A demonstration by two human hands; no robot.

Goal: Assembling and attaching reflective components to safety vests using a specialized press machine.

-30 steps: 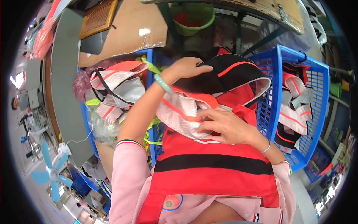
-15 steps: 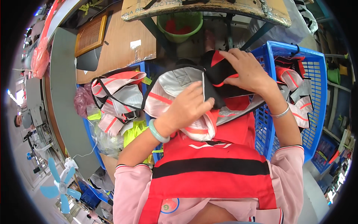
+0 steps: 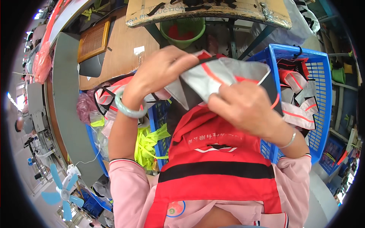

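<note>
Above my lap, both hands hold a sewn cloth piece [image 3: 213, 78] of silver-grey and black fabric with red-orange stripes and a thin white edge. My left hand [image 3: 163, 70], blurred by motion, is at its upper left edge, thumb pointing right along the cloth. My right hand [image 3: 243, 108] is closed on the lower middle of the piece, its fingers curled and knuckles up. Part of the cloth hangs down on the left, and a black part shows past my right hand. The fingertips of both hands are partly hidden.
At the right, a blue plastic basket [image 3: 330, 100] holds similar striped cloth pieces [image 3: 300, 116]. More pieces and neon-yellow strips [image 3: 146, 146] lie in a basket at left. A cardboard-covered bench [image 3: 213, 15] with black scraps stands ahead, a green tub [image 3: 182, 40] below it.
The cloth piece has been turned and lifted over my lap. My left hand has moved up and left; my right hand has come down toward me and gripped the cloth.
</note>
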